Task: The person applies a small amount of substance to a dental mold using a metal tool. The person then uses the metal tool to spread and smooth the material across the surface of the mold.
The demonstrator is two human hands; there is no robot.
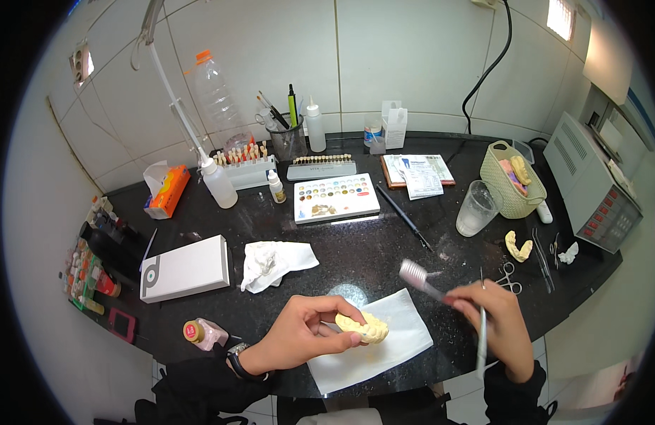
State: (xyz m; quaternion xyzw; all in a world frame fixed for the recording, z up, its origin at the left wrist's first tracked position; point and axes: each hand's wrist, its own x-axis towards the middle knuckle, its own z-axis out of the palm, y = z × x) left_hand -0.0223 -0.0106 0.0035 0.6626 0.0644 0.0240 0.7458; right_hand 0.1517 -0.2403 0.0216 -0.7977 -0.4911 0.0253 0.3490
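Observation:
My left hand is closed around a pale yellow dental cast, pinched between thumb and fingers so its row of teeth faces me. Beneath it, at the front edge of the table, lies a white paper sheet with yellowish crumbs on it. To the right, my right hand grips a toothbrush, whose bristle head points left, apart from the cast. A slim metal hand tool also sits in that hand, running down past the palm. The brush is slightly blurred.
A crumpled tissue and a white box lie left. A nail-polish-shaped bottle stands near my left wrist. Farther back are a paint palette and a pen. At right are a plastic cup, another cast and scissor-like forceps.

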